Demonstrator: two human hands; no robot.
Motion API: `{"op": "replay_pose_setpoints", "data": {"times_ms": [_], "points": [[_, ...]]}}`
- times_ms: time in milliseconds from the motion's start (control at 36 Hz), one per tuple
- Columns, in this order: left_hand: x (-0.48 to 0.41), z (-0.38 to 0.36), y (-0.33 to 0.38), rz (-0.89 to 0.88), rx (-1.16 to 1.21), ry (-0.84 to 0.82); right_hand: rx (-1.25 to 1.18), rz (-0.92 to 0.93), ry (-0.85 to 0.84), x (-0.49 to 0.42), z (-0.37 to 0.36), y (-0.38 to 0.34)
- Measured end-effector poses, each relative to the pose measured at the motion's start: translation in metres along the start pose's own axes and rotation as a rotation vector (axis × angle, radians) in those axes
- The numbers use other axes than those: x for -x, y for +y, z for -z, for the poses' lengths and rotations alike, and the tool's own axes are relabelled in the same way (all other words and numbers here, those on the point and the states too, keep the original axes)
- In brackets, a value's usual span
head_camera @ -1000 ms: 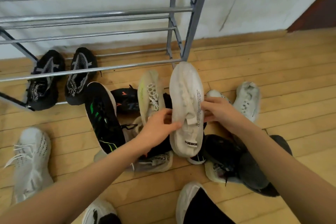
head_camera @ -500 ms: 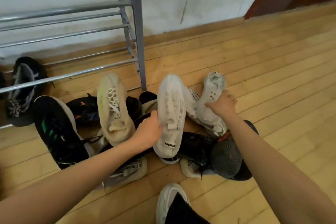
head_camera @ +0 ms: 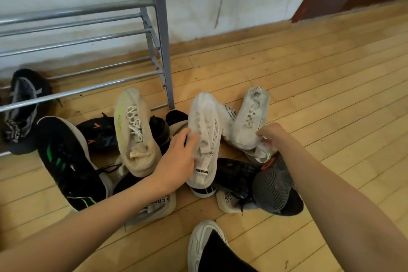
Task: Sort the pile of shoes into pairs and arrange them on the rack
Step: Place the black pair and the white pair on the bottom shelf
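Left hand (head_camera: 176,161) is gripping the white shoe (head_camera: 205,126) mid-pile. Right hand (head_camera: 271,134) is holding the second white shoe (head_camera: 249,121) by the heel, just right of it. Both are lying toes-far, and the rack (head_camera: 163,51) is sitting far-left, nearer the left hand.

We log the shoe pile (head_camera: 136,134) on the floor (head_camera: 309,95) just before the rack (head_camera: 163,51); a lone shoe (head_camera: 22,112) sits in the rack's bottom tier.

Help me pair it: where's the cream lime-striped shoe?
Head view, left of centre: the cream shoe lies between the black green-striped shoe and the left hand.
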State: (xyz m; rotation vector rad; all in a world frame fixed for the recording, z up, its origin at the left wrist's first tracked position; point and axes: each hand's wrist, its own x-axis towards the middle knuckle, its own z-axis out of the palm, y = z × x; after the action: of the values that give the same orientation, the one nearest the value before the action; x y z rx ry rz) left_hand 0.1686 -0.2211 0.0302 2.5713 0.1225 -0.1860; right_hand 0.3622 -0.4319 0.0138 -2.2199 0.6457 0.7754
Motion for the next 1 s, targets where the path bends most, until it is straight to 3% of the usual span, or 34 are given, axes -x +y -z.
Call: {"op": "replay_pose_setpoints", "data": {"times_ms": [83,306,556,667,806,917,1000], "points": [[0.000,-0.006,-0.003,-0.130,-0.121,-0.019,-0.076,-0.013,-0.014,0.005,-0.002,-0.001],[-0.005,0.006,-0.001,-0.098,-0.088,-0.128,-0.291,0.035,-0.046,0.022,-0.004,-0.016],[-0.009,0.022,0.002,-0.074,-0.034,-0.146,-0.100,0.416,0.138,0.062,0.008,-0.053],[-0.010,0.030,0.000,-0.063,0.068,-0.003,0.182,0.653,0.196,0.088,0.026,-0.074],[-0.015,0.051,0.000,-0.116,0.108,0.358,0.381,0.826,0.297,0.115,0.038,-0.094],[-0.016,0.077,0.009,-0.090,0.153,0.462,0.550,0.996,0.102,0.143,0.049,-0.107],[-0.015,0.093,0.013,-0.026,0.183,0.406,0.574,1.072,-0.067,0.156,0.047,-0.112]]}}
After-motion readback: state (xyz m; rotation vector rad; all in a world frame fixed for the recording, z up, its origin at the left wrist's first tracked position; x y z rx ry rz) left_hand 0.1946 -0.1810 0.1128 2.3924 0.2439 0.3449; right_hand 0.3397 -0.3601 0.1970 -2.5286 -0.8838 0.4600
